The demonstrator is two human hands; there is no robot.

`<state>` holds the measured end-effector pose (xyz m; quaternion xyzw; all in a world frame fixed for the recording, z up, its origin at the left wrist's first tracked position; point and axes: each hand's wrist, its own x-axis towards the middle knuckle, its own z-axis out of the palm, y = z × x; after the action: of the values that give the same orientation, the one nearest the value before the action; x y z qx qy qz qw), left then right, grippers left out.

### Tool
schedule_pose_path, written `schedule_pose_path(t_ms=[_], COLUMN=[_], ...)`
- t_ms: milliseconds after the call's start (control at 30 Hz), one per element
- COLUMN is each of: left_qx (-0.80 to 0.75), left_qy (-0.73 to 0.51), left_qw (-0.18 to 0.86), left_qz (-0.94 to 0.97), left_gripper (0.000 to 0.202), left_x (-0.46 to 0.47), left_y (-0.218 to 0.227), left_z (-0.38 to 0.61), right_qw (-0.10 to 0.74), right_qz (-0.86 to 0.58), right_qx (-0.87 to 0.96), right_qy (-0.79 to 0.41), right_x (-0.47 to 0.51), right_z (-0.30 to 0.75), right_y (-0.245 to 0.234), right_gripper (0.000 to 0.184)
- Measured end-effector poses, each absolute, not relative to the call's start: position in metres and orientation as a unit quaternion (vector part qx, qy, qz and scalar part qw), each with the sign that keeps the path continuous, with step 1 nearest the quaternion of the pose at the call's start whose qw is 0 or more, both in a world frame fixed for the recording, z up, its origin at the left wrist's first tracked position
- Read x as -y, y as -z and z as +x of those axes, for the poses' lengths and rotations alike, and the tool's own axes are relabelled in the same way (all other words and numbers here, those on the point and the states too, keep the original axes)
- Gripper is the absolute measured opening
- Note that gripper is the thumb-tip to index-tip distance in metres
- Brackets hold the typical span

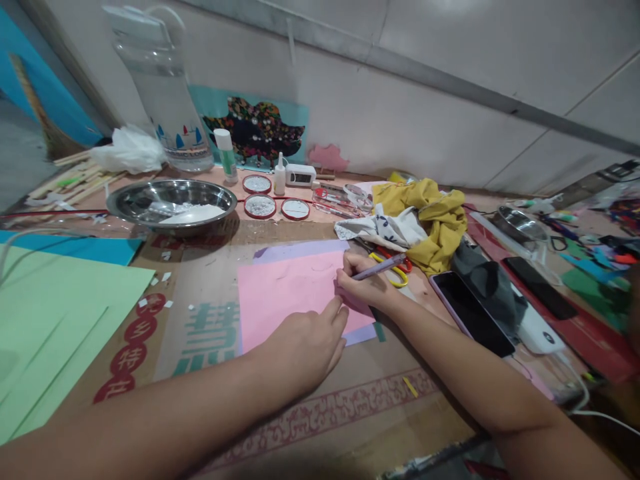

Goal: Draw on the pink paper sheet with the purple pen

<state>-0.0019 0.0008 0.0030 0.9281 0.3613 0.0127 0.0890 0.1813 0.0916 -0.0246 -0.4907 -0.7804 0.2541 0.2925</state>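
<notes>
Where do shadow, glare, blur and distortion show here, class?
Head view: shade beneath the right hand on the pink paper; head view: glints on the steel bowl; head view: blurred scraps far right; head view: water bottle leaning outward, likely lens distortion.

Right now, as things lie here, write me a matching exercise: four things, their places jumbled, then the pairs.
Things:
1. Pen
2. Pink sheet
3. Glue stick
4. Yellow cloth

Places:
A. Beside the clear bottle
B. Next to a white patterned cloth
C. Held in the right hand
D. On top of a purple sheet

Pairs: 1-C, 2-D, 3-A, 4-B
</notes>
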Motion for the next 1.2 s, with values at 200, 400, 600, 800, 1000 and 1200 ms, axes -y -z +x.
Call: schedule_pose_path(t_ms=[200, 400, 600, 800, 1000, 1200], left_qx=[-0.36, -0.358, -0.358, -0.359, -0.358, -0.357], left_qy=[-0.013, 0.0, 0.005, 0.002, -0.006, -0.008], left_qw=[0.096, 0.096, 0.091, 0.086, 0.09, 0.093], left_qz=[0.928, 0.929, 0.929, 0.929, 0.929, 0.929], left_gripper=[0.043, 0.047, 0.048, 0.046, 0.044, 0.043], left_x=[-0.001, -0.001, 0.0, -0.001, -0.001, -0.001], left_y=[-0.002, -0.003, -0.004, -0.003, -0.005, -0.004], left_z=[-0.002, -0.002, -0.002, -0.003, -0.003, -0.002], right_qw=[0.314, 0.42, 0.46, 0.376, 0.304, 0.302], right_qz=[-0.501, -0.526, -0.512, -0.533, -0.522, -0.515], right_qx=[0.749, 0.632, 0.596, 0.68, 0.748, 0.756], right_qy=[-0.3, -0.383, -0.414, -0.335, -0.275, -0.268], right_x=[-0.092, -0.099, -0.099, -0.093, -0.088, -0.088], right_z=[0.181, 0.187, 0.186, 0.181, 0.176, 0.176], right_y=[0.023, 0.022, 0.021, 0.016, 0.017, 0.018], right_gripper=[0.03, 0.032, 0.035, 0.032, 0.028, 0.029])
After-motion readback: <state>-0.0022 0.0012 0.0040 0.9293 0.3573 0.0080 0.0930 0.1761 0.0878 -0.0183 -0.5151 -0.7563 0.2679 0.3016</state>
